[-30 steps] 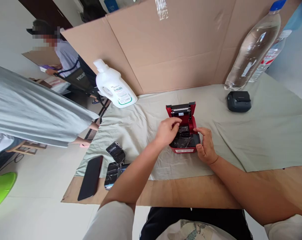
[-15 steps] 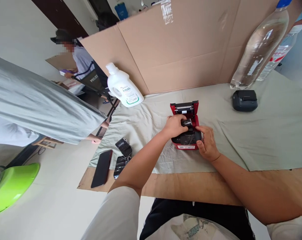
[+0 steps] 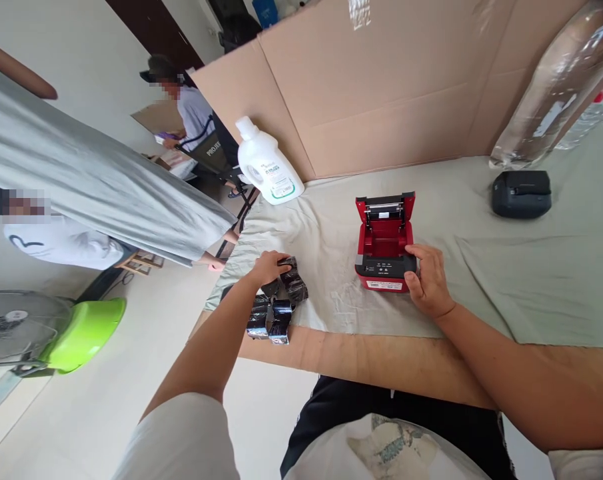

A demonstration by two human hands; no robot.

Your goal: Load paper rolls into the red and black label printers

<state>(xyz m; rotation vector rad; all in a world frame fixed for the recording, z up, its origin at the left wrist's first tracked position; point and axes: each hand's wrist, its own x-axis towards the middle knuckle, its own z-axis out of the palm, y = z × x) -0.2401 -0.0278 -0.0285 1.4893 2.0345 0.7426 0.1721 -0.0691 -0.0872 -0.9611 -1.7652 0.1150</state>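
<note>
Between both hands [image 3: 268, 268] [image 3: 430, 280] sits the open red printer [image 3: 384, 241].

A brown worktop [image 3: 381, 357] carries everything, its near edge bare and the rest covered by a creased pale green cloth [image 3: 531, 280]. A red printer [image 3: 384, 243] sits on the cloth near the middle, lid tipped open. At the cloth's left edge lie several black wrapped rolls [image 3: 278, 303], bunched together and touching, some spilling onto the bare board. A white jug [image 3: 268, 163] stands at the far left corner. A small black device [image 3: 521, 193] rests far right, just beside a clear plastic bottle [image 3: 556, 100]. A cardboard sheet [image 3: 381, 87] stands upright along the back edge.
</note>
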